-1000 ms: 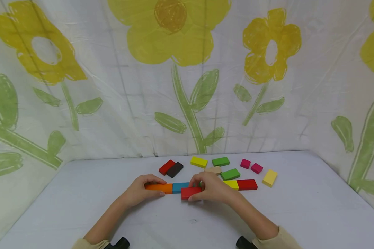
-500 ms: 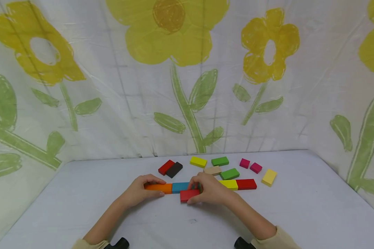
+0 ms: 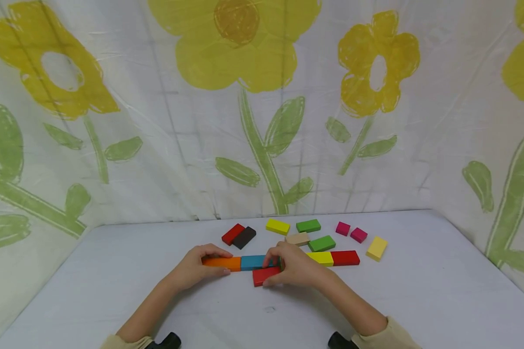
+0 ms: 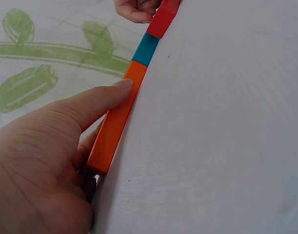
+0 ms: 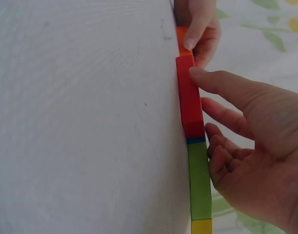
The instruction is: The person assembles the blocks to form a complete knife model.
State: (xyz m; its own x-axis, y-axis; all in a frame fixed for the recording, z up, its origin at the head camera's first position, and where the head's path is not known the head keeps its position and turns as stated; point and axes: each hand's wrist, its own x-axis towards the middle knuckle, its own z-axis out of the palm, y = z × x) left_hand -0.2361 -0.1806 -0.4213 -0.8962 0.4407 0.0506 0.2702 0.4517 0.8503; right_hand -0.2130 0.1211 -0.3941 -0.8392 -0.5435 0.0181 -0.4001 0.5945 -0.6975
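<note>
My left hand [image 3: 197,265] grips an orange block [image 3: 223,263] at the left end of a row, thumb on its near side and fingers behind. A blue block [image 3: 252,262] adjoins it. My right hand [image 3: 298,266] pinches a red block [image 3: 265,276] by its right part, with thumb in front and fingers behind. That red block stands just in front of the blue one and overlaps it in both wrist views. To the right the row goes on with a green block [image 5: 200,180], mostly hidden by my hand in the head view, a yellow block [image 3: 323,259] and another red block [image 3: 346,258].
Behind the row lie loose blocks: a red one [image 3: 232,233] against a black one [image 3: 244,238], a yellow one [image 3: 277,227], two green, a beige one [image 3: 298,239], two small pink and a pale yellow one [image 3: 377,248]. A flowered curtain [image 3: 192,145] hangs behind the white table.
The red block in my right hand has come down and toward me, showing more of the blue block behind it. My left hand stays on the orange block.
</note>
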